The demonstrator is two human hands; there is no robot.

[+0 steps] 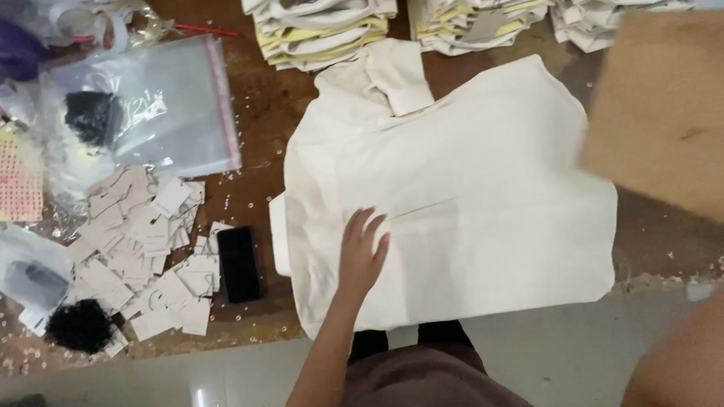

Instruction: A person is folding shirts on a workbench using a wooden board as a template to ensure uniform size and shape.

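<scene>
Now our left hand (363, 249) lies flat and released on the cream cotton garment (454, 206), spread on the brown wooden bench (265, 117), to keep it smooth. Our right hand is hidden behind the blurred brown cardboard sheet (679, 113); whether it grasps the sheet, we cannot tell.

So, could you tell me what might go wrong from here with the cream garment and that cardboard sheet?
1. The left hand presses only one spot of the cream garment, whose near edge lies at the table's edge; it could slide or wrinkle.
2. The cardboard sheet, raised at the right and blurred, might land skewed; the right hand's grip is out of view.
3. The loose paper tags beside it could get swept off.
</scene>
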